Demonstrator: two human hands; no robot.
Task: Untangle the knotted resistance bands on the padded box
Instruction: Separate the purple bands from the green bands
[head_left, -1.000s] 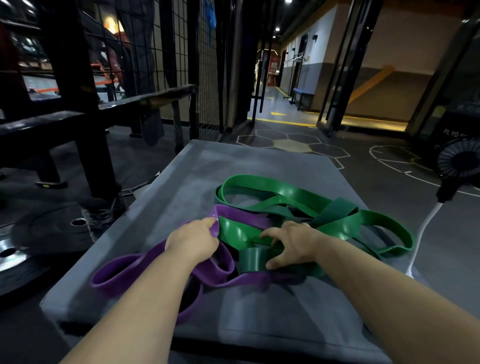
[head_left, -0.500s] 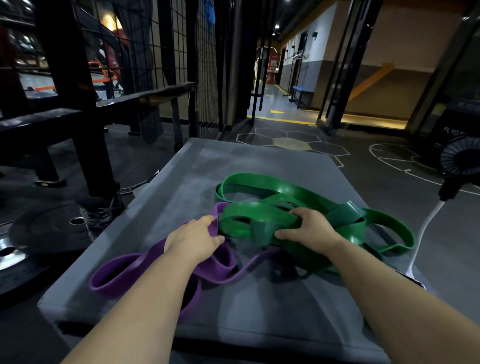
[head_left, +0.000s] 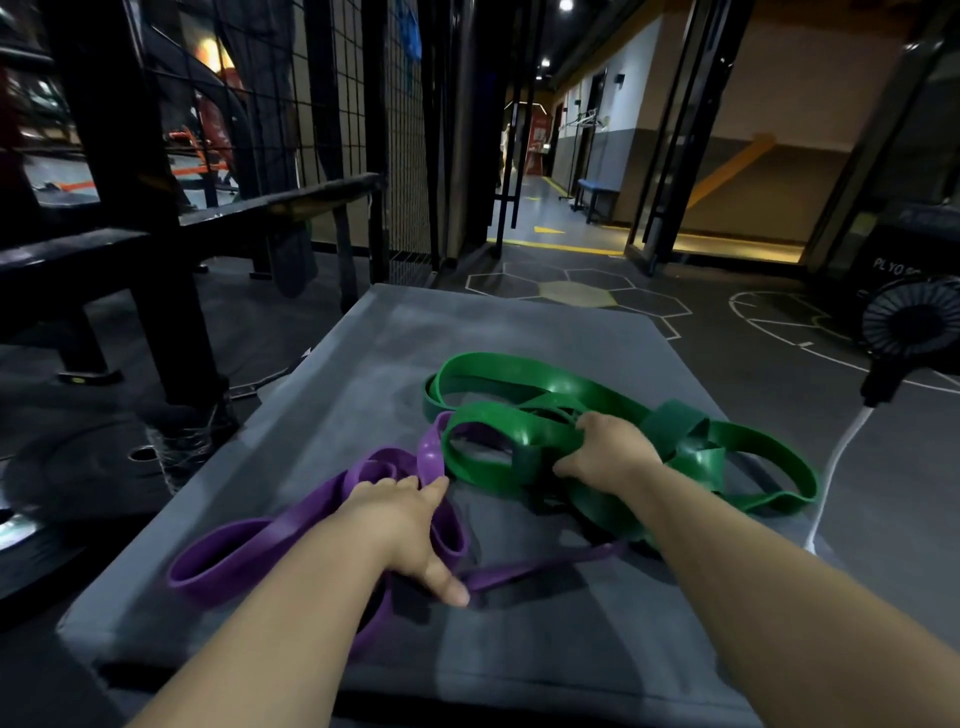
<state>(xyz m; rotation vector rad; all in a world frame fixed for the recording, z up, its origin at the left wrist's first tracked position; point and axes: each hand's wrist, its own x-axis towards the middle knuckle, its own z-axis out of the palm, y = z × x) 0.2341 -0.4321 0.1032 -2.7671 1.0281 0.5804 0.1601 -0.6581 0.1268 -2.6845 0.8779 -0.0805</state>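
Our left hand (head_left: 400, 525) lies spread over the wide purple rubber resistance band (head_left: 306, 506), thumb stretched toward us, pinning it to the grey padded box (head_left: 363, 364). We see no finger hooked under it. Further right, our right hand (head_left: 610, 457) curls its fingers round a loop of the glossy green rubber resistance band (head_left: 524, 366), whose coils pile up across the middle and right of the box top. One purple strand runs under the green coils beside our right forearm, so the two are not yet apart.

We judge that pulling the green loop away while that strand is trapped would cinch the crossing tighter. A stretched band slipping from under the flat palm could snap back at us. The outer green loop lies near the right edge and could slide off toward the white cable (head_left: 831, 467) of the small black fan (head_left: 914, 325).

The box top carries both bands. Left of it on the floor stands what looks like a clear glass (head_left: 179, 444), contents unclear.
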